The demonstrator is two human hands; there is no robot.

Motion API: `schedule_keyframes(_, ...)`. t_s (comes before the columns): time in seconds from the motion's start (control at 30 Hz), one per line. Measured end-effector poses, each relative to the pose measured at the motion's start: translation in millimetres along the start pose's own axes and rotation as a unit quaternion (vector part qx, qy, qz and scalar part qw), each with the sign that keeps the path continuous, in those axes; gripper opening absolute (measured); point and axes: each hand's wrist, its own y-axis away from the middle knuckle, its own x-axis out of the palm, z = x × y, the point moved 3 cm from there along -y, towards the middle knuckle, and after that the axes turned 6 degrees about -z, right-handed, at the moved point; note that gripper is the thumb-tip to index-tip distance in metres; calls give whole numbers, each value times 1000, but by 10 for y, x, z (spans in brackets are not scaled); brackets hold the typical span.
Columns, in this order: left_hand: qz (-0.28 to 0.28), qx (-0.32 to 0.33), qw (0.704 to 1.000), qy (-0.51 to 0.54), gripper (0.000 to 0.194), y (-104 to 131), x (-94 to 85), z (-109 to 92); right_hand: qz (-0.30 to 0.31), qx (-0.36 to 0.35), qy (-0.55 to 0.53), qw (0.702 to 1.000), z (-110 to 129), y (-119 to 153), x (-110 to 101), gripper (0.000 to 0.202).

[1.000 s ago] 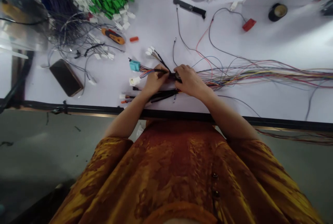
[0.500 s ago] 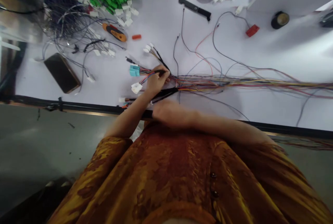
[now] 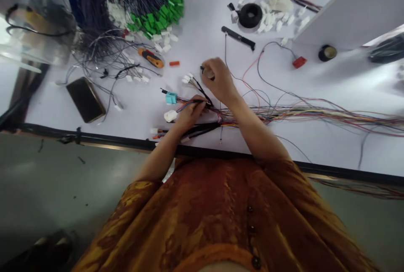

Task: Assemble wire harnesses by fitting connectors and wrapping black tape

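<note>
My left hand [image 3: 190, 115] is closed on a taped branch of the wire harness [image 3: 303, 114], a long bundle of thin coloured wires running off to the right. A light-blue connector [image 3: 171, 98] and a white connector [image 3: 171, 115] stick out on the left of that hand. My right hand [image 3: 218, 79] is raised just above the bundle, fingers curled together, and a small black bit shows at the fingertips; what it is I cannot make out. Small white connectors [image 3: 187, 78] on a short branch lie left of it. Black-sleeved branches [image 3: 202, 129] lie below my left wrist.
An orange-handled tool [image 3: 150, 58], a phone [image 3: 86, 100] and a black cutter-like tool [image 3: 238, 38] lie on the table. Behind are a black tape roll [image 3: 250, 15] and wires with green connectors [image 3: 167, 11]. A red connector [image 3: 299, 62] sits at right.
My right hand has swung up from the table's front edge to above the bundle. My left hand keeps its hold on the harness. The view has shifted, showing more of the table's far side.
</note>
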Motion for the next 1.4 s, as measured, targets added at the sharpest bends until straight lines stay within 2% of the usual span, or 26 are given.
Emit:
schedule_keyframes(0.1, -19, 10, 1000, 10, 42, -12, 24, 20, 49, 26, -82, 995, -42, 549, -38, 29)
schedule_keyframes(0.17, -30, 16, 999, 6, 45, -17, 35, 14, 23, 57, -93, 994, -78, 820, 0, 18)
schedule_keyframes(0.23, -35, 2, 999, 11, 44, -25, 50, 18, -19, 64, -73, 995, -76, 978, 60, 6)
schedule_keyframes(0.3, -42, -1, 999, 16, 42, -40, 63, 25, -26, 37, -25, 999, -31, 1045, 117, 18)
schedule_keyframes(0.4, -70, 17, 997, 1, 39, -71, 68, 36, 25, -24, 35, 999, 32, 1060, 163, 28)
schedule_keyframes(0.47, -75, 6, 997, 12, 38, -86, 75, 54, 29, -41, -2, 999, 18, 1037, 148, 25)
schedule_keyframes(0.6, -59, -13, 997, 57, 42, -76, 91, 50, -41, 43, -129, 990, -160, 937, 110, 22)
schedule_keyframes(0.67, -74, 10, 997, 38, 45, -58, 70, 16, -28, 69, -145, 987, -227, 889, 135, 21)
schedule_keyframes(0.83, -100, 41, 994, -4, 49, -40, 28, -46, 7, 72, -149, 986, -225, 858, 167, 19)
schedule_keyframes(0.9, -101, 34, 994, -15, 51, -64, 20, -41, 19, 64, -112, 992, -155, 864, 167, 19)
schedule_keyframes(1.03, -138, -11, 988, -75, 59, -150, -89, 9, 61, 51, 74, 994, 73, 838, 205, 21)
schedule_keyframes(1.13, -143, -45, 988, -42, 66, -193, -221, 8, 96, 47, 151, 983, 226, 780, 263, 24)
schedule_keyframes(1.2, -155, -8, 988, -18, 62, -200, -283, -58, 112, 53, 158, 980, 271, 745, 301, 26)
schedule_keyframes(1.27, -151, 82, 984, -49, 48, -211, -266, -151, 116, 61, 153, 980, 262, 729, 323, 26)
schedule_keyframes(1.33, -98, 167, 974, -113, 30, -245, -150, -197, 103, 70, 132, 983, 207, 739, 315, 24)
schedule_keyframes(1.4, -36, 198, 962, -183, 21, -311, -11, -155, 78, 73, 91, 990, 127, 773, 278, 20)
